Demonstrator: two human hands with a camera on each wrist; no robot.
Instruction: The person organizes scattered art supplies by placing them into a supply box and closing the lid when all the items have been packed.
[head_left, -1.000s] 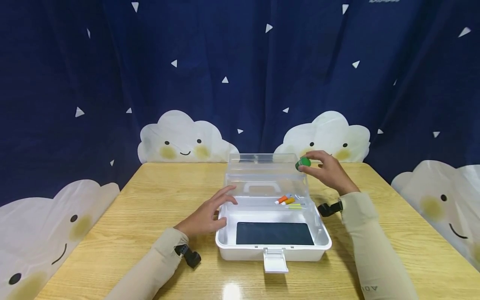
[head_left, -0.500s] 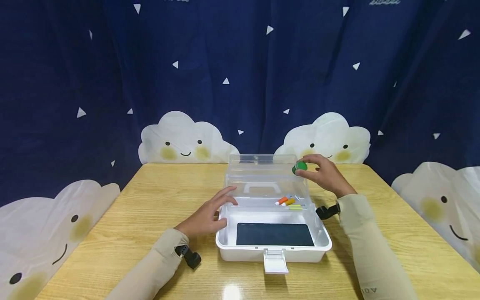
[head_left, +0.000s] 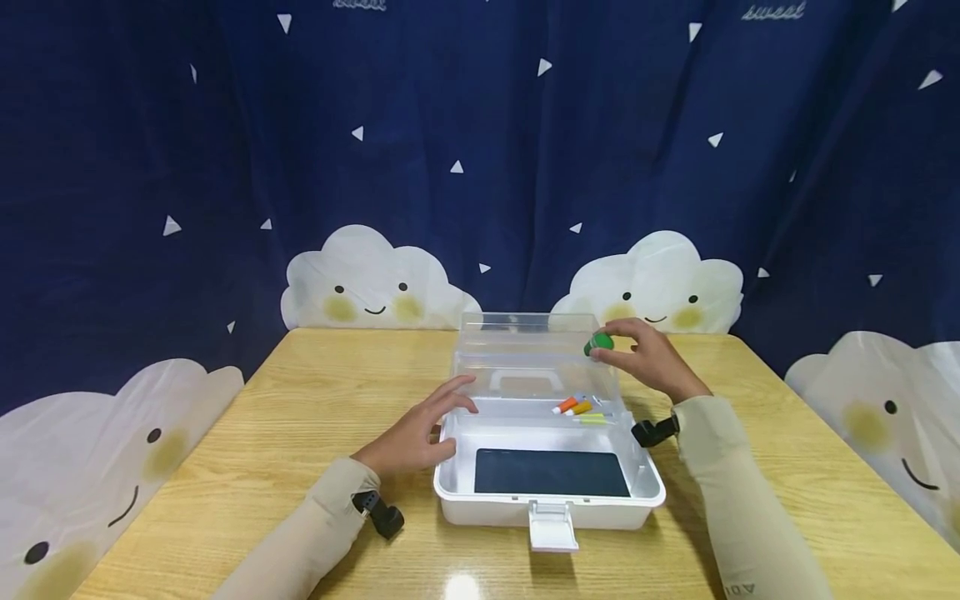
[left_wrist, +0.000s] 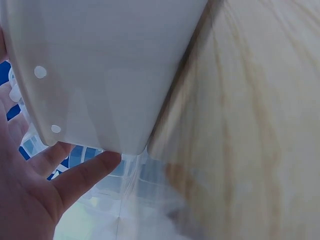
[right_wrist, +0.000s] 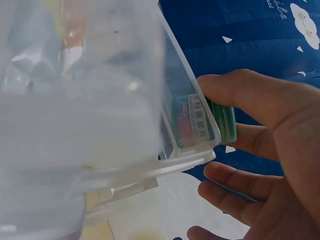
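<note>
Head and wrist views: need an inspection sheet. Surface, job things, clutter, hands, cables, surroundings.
Surface: wood-grain table, bright reflection toward the near side.
Job's things: white box open, clear lid raised, latch hanging outward; orange tube, amber tube and yellow tube toward the right rear; labelled green jar in hand.
Clutter: nothing seen.
Hands: right hand pinches the jar; left hand at the box's left rim, fingers spread.
Cables: nothing seen.
Surroundings: dark blue curtain with white triangles and smiling clouds.
</note>
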